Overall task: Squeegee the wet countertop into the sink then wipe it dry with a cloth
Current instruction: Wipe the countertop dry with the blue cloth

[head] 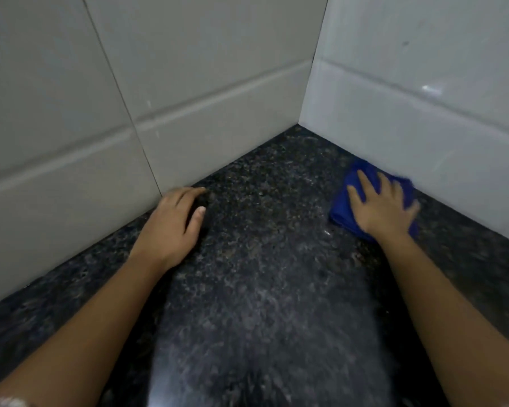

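Note:
A dark speckled granite countertop runs into a tiled corner. A folded blue cloth lies on it close to the right wall. My right hand presses flat on the cloth with fingers spread; the hand and cloth are motion-blurred. My left hand rests on the bare countertop near the left wall, fingers loosely bent and holding nothing. No squeegee or sink is in view.
Pale tiled walls meet in a corner at the back of the counter and bound it on the left and right. Both forearms stretch from the bottom edge across the counter.

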